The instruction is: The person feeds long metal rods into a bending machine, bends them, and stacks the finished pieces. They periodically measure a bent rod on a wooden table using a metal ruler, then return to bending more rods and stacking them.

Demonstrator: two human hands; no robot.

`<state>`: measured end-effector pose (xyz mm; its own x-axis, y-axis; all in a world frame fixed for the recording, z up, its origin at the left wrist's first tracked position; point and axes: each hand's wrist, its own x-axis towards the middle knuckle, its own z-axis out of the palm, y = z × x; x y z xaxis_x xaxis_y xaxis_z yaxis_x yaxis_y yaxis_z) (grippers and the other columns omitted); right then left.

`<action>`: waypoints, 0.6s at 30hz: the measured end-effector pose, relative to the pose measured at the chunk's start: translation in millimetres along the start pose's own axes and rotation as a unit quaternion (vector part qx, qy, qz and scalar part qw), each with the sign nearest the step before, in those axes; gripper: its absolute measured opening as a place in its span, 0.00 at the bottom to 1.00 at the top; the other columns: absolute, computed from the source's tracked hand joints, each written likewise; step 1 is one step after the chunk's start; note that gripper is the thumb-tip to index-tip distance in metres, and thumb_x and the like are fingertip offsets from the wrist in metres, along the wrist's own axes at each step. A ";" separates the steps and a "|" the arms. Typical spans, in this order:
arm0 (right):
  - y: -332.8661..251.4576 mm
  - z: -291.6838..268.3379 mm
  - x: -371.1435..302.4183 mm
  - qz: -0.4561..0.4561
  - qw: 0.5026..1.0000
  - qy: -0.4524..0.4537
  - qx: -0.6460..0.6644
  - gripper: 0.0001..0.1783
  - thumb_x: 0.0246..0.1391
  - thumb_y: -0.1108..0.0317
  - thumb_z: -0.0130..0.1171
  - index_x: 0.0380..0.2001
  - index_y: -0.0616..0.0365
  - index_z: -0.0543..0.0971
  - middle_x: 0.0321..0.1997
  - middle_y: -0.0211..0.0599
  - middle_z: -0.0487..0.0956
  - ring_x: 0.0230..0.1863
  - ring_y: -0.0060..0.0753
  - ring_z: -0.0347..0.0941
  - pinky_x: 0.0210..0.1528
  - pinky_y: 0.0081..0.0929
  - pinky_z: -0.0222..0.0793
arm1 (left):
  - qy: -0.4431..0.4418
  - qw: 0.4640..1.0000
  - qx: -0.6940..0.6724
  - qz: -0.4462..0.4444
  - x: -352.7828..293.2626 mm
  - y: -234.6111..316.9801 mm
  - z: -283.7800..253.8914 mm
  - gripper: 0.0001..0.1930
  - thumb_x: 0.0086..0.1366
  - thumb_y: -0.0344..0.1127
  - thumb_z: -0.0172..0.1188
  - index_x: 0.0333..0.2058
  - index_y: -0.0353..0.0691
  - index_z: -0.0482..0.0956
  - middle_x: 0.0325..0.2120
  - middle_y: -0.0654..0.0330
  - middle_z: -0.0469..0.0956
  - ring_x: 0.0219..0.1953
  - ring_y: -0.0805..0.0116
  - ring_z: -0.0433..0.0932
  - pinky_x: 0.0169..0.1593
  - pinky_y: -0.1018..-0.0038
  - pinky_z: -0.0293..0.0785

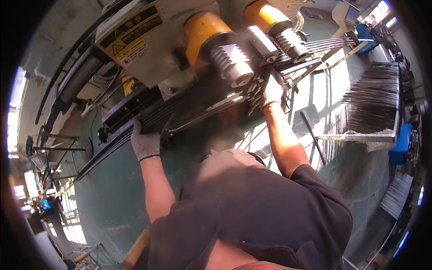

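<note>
My left hand, in a pale knitted glove with a blue cuff edge, is closed around a bundle of long dark metal rods. The rods run slantwise through the machine and out on both sides. Farther right, my right hand, gloved too, reaches in at a metal clamp-like fitting below the right spindle. Its fingers look bent, but what they grip is hidden among dark parts. Two yellow-housed spindles with ribbed metal ends, the left one and the right one, stand over the rods.
A warning label marks the machine's grey cover. At right, a rack carries a thick stack of dark thin rods, with a blue box beside it. Metal frames stand at left on the green floor. A fan-like round guard is nearby.
</note>
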<state>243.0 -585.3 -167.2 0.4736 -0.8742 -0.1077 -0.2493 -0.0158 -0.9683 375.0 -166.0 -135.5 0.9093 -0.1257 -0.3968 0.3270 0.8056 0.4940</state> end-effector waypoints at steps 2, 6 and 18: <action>8.3 -11.4 -19.9 0.036 0.995 0.007 0.089 0.25 0.72 0.54 0.58 0.61 0.63 0.78 0.49 0.39 0.85 0.50 0.30 0.80 0.52 0.28 0.76 | -0.036 0.999 -0.017 -0.001 13.8 13.3 -32.5 0.18 0.78 0.41 0.57 0.56 0.33 0.81 0.57 0.48 0.81 0.62 0.50 0.77 0.71 0.50 0.71; 50.9 -39.4 -38.7 0.011 0.974 0.031 0.226 0.20 0.71 0.57 0.62 0.54 0.63 0.82 0.46 0.34 0.85 0.41 0.26 0.80 0.44 0.25 0.76 | 0.050 0.996 -0.039 0.064 24.9 56.4 -48.9 0.17 0.79 0.40 0.53 0.54 0.33 0.82 0.53 0.49 0.83 0.59 0.52 0.80 0.69 0.51 0.74; 127.1 -27.9 -71.3 0.173 0.962 0.001 0.213 0.12 0.69 0.61 0.59 0.36 0.59 0.82 0.34 0.27 0.79 0.34 0.21 0.71 0.39 0.22 0.65 | 0.083 0.995 -0.020 0.049 13.2 -4.4 -17.4 0.16 0.78 0.40 0.59 0.56 0.37 0.80 0.53 0.55 0.83 0.58 0.56 0.79 0.67 0.54 0.74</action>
<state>154.0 -538.5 -276.3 0.4233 -0.7921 -0.4398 -0.0233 0.4758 -0.8793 381.1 -161.1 -156.4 0.8797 0.0488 -0.4730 0.2264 0.8318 0.5068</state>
